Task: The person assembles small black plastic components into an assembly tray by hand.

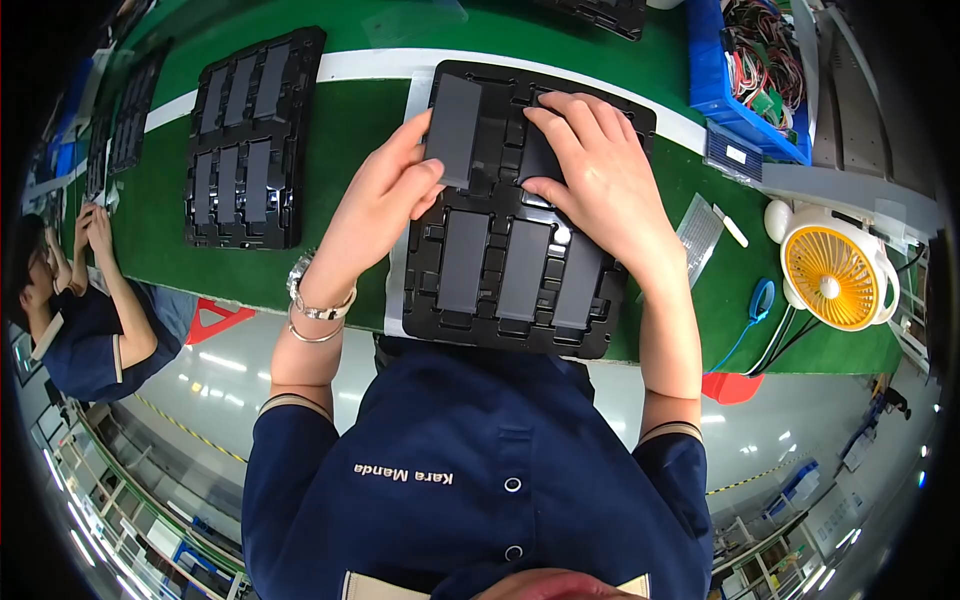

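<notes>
A black moulded tray [492, 200] lies on the bench in front of me, with dark grey flat rectangular pieces in its pockets. My left hand [385, 190] is at the tray's far left corner, its thumb and forefinger closed on the left edge of one grey piece [457, 130]. That piece seems slightly raised and overlaps the tray's rim. Over the far middle pocket, my right hand [600, 160] spans another grey piece [541, 150], thumb at its near end and fingers at its far end; the hand covers much of it. Three more pieces [463, 262] sit in the near row.
A second filled black tray [243, 140] lies to the left. On the right are a blue bin [708, 75] of wires, a small yellow-and-white fan [830, 275], a blue wrist strap [762, 300] and a clear bag [699, 235]. Another person [110, 320] works at far left.
</notes>
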`<move>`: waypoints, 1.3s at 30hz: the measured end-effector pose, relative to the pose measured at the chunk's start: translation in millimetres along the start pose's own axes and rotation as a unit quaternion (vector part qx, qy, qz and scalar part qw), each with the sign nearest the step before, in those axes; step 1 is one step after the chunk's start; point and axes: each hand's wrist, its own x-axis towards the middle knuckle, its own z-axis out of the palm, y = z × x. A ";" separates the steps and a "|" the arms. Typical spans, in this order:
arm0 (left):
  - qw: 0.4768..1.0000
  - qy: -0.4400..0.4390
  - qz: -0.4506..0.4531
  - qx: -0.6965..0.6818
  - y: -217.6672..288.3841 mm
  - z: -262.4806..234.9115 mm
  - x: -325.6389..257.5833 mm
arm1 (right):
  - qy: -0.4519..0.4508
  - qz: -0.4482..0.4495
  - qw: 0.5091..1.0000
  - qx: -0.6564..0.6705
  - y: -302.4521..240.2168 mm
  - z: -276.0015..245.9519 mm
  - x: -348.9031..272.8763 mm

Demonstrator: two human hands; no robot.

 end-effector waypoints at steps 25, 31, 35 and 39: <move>0.969 0.034 0.031 -0.242 -10.5 62.3 -26.1 | 0.249 0.004 0.959 0.138 -46.5 -4.0 -28.0; 0.986 0.012 0.117 -0.121 -13.2 63.9 -25.6 | 0.103 0.218 0.775 0.585 -45.6 3.4 -35.6; 0.991 0.019 0.092 -0.100 -5.4 63.9 -27.9 | 0.069 0.235 0.722 0.646 -50.1 -0.9 -35.9; 0.989 0.009 0.086 -0.120 -0.4 67.1 -30.1 | 0.061 0.220 0.701 0.675 -49.6 1.2 -36.9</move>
